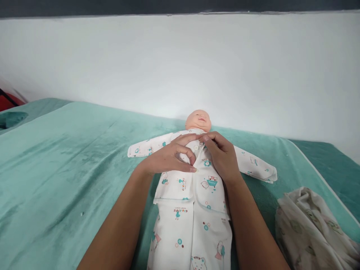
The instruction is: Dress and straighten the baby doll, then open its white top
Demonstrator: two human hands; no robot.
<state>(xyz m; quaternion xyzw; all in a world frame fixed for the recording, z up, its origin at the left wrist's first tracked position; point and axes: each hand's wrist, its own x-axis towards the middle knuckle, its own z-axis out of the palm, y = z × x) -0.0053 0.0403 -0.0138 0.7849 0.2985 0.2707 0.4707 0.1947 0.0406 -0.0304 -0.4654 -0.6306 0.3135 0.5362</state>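
Observation:
A baby doll [198, 119] lies on its back, dressed in a white printed baby shirt [182, 187] with long sleeves spread to both sides. My left hand [171, 155] rests on the chest from the left, index finger and thumb curled close together at the front edge of the shirt. Its other fingertips reach the collar and meet my right hand [223, 155]. That hand pinches the shirt's front edge just below the neck, its fingers bent. Between the hands a small white button [196, 148] shows. The cloth pinched under the fingertips is partly hidden.
A teal plush cover [92, 168] lies beneath the doll, with some wrinkles on the left. At the lower right sits a crumpled, leaf-patterned cloth [312, 228]. Behind the doll's head rises a white wall [174, 67]. Something red [11, 100] shows at the far left edge.

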